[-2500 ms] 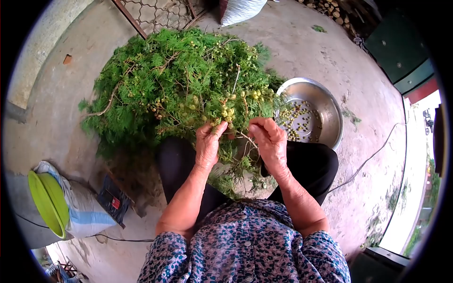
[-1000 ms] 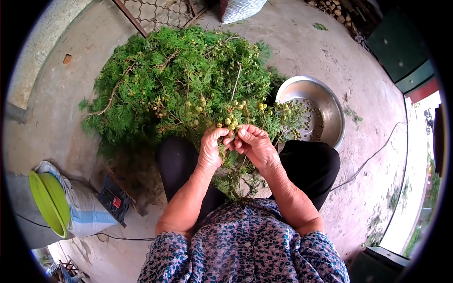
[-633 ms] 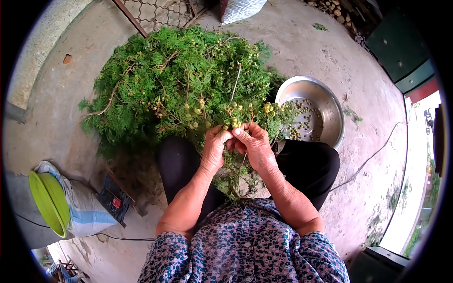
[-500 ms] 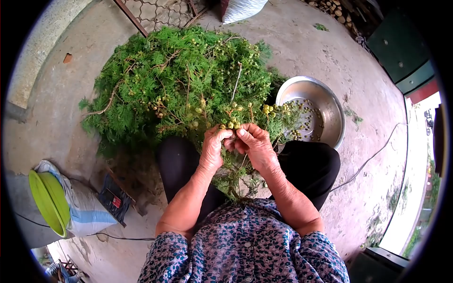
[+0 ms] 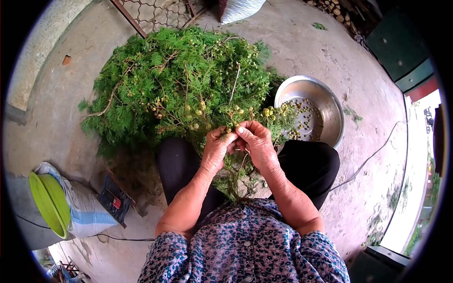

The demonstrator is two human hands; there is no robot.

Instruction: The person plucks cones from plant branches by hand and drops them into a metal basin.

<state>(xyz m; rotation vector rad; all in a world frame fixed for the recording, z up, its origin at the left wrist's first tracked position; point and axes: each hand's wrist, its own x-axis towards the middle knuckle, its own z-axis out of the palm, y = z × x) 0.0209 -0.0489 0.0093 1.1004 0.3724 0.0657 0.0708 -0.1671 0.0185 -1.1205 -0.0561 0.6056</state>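
A big heap of green conifer branches [image 5: 184,80] with small yellow-green cones lies on the floor before my knees. Over its near edge my left hand [image 5: 218,147] is closed on a cone-bearing sprig [image 5: 230,128]. My right hand [image 5: 256,143] meets it there, thumb and forefinger pinched at a small cone [image 5: 236,125] on the same sprig. The other fingers of both hands are curled and partly hidden. To the right of the heap stands a metal basin [image 5: 336,115] with many loose cones in its bottom, and a leafy sprig hangs over its left rim.
At the left are a lime-green plastic basin [image 5: 49,203] and a white-and-blue sack [image 5: 89,212]. A white sack [image 5: 241,10] stands beyond the heap, near a metal grille [image 5: 160,13]. A thin cable [image 5: 373,158] crosses the concrete floor at right; stacked firewood [image 5: 336,9] is far right.
The cone cluster between my fingertips looks smaller, with fewer cones showing. My hands have shifted only slightly; my right thumb and forefinger are now closer to the left fingertips.
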